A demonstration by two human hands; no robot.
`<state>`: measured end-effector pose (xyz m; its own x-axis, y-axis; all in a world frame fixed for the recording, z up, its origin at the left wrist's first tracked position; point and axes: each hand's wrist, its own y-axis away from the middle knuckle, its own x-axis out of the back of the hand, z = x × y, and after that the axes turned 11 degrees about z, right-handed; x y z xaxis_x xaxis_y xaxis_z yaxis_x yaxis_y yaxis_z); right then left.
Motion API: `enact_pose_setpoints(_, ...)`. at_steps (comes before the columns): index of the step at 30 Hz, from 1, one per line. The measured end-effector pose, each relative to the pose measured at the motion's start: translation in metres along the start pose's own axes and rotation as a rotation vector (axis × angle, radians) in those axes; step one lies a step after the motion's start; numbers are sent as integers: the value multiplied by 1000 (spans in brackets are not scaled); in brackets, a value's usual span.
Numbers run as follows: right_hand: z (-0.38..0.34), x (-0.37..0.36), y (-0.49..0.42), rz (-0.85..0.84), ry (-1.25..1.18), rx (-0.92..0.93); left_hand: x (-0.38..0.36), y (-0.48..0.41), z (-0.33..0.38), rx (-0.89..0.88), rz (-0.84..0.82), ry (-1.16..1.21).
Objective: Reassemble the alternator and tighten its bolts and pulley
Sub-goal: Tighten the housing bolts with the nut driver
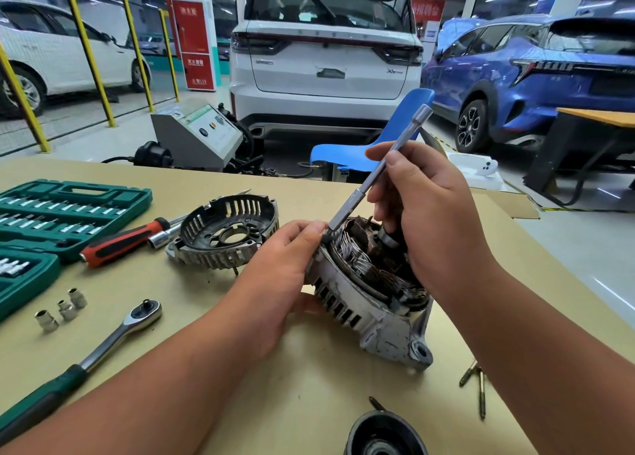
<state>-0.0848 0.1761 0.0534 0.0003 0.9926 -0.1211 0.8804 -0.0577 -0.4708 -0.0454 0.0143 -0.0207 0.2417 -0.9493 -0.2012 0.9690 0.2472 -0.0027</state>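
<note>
The alternator's front half [369, 303], a silver housing with copper windings and the rotor showing, lies tilted on the table. My left hand [281, 265] grips its left rim, thumb near the top edge. My right hand [426, 207] holds a long silver extension bar [374, 172] slanting up to the right; its lower end sits on a bolt at the housing's upper left rim. The separate rear end cover [226, 236], dark and slotted, lies to the left. A black round cover [385, 435] sits at the bottom edge.
A green socket set case [65, 210] lies open at left, with a red-handled driver [127, 239] beside it. A ratchet [86, 358] and three loose sockets [62, 310] lie at front left. Long bolts [476, 384] rest at right. Beyond the table stand a blue chair [395, 135] and parked cars.
</note>
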Motion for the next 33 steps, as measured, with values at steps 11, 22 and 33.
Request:
enact_pose_setpoints(11,0,1,2,4,28,41,-1,0,0,6,8,-11)
enact_pose_setpoints(22,1,1,-1,-4,38,28,-1,1,1,6,11,-5)
enact_pose_setpoints(33,3,0,-1,2,21,27,0,1,1,6,0,-14)
